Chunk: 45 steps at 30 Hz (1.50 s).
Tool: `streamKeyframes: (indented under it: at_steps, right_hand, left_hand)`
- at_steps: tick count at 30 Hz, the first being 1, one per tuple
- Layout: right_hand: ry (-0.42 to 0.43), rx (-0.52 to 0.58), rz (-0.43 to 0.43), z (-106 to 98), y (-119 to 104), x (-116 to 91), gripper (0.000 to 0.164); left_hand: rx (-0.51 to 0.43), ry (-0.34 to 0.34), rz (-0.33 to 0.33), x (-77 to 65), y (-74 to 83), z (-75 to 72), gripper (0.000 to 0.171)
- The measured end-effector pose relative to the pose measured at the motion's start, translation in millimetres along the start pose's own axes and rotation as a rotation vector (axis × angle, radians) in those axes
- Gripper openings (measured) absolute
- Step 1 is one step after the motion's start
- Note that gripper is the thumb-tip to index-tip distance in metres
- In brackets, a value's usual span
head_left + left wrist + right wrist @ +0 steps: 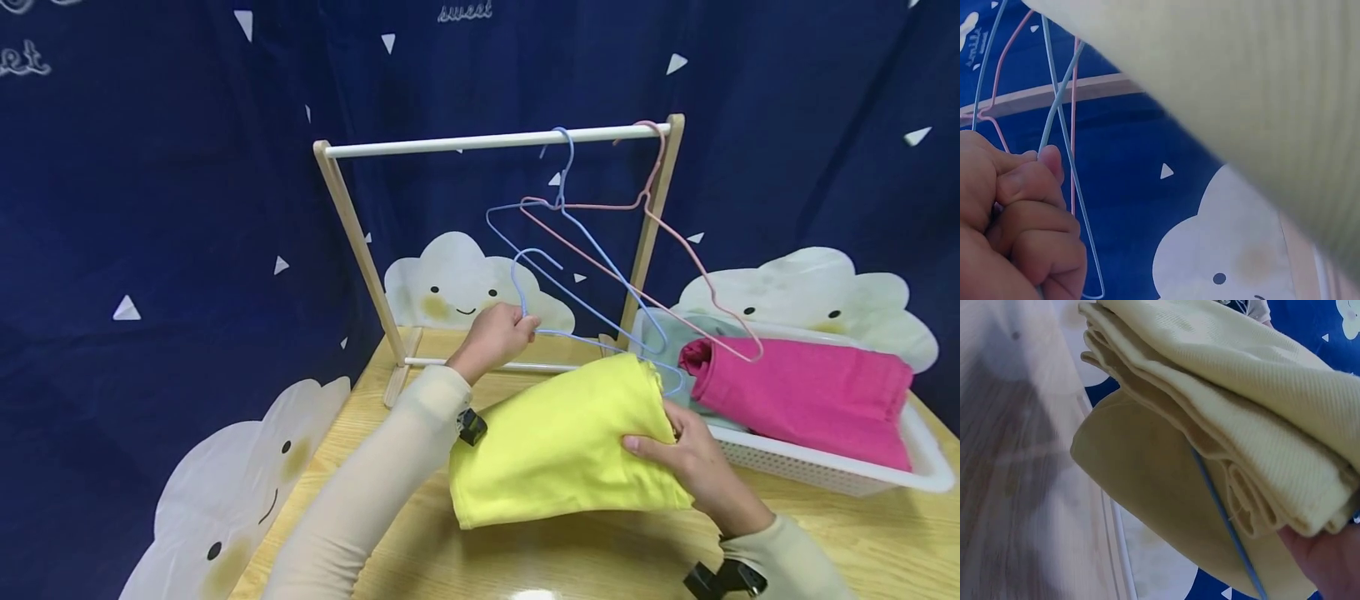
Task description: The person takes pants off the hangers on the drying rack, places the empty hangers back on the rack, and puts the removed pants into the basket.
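My left hand [495, 337] grips a blue hanger [517, 279] just below its hook, fingers curled tightly round the wire in the left wrist view. A folded yellow cloth [555, 450] hangs in several layers above the table. Its right edge is pinched by my right hand [693, 458], thumb on the front face and the other fingers mostly hidden behind. In the right wrist view the blue hanger's bar [1222, 512] runs between the cloth's folds, with one part of the yellow cloth [1141, 450] on its far side.
Behind my hands stands a wooden rack with a white rail [450, 145]. A second blue hanger [600, 250] and a pink hanger [701, 267] hang on its right half. To the right, a white basket [817, 471] holds a magenta cloth [810, 400] and a grey-green cloth [675, 333].
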State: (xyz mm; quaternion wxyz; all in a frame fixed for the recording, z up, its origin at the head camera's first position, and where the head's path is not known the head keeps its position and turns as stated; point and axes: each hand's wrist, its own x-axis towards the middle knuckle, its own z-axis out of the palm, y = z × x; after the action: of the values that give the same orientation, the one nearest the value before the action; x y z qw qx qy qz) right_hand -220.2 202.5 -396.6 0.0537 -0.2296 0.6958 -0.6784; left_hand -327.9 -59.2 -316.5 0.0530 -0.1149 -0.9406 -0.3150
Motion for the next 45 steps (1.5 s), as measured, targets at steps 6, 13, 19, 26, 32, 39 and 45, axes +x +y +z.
streamKeyframes:
  at_steps: [6,13,19,26,32,39,45]
  right_hand:
    - [-0.004,0.026,-0.049,-7,-1,-4,0.036]
    - [0.007,0.028,-0.075,-17,-4,-6,0.04]
    - [0.014,0.071,-0.066,-19,-5,-5,0.038]
    - [-0.044,0.109,-0.067,-17,-5,-4,0.039]
    - [-0.03,0.086,-0.069,-15,-6,-4,0.038]
    - [0.011,0.103,-0.069,-16,-6,-5,0.04]
    - [0.025,0.115,-0.067,-16,-6,-6,0.039]
  left_hand:
    - [0.098,0.029,0.009,2.5,-12.0,-3.3,0.047]
    - [0.102,0.065,-0.036,1.0,-27.5,-11.6,0.049]
    - [0.066,0.043,-0.064,-1.8,-36.1,-14.0,0.054]
    - [0.07,0.054,-0.059,-3.7,-39.8,-15.4,0.053]
    - [0.066,0.062,-0.085,-3.8,-44.0,-14.9,0.053]
    - [0.084,0.08,-0.096,-5.0,-45.2,-15.4,0.051]
    - [0.11,0.104,-0.092,-6.3,-46.9,-15.5,0.052]
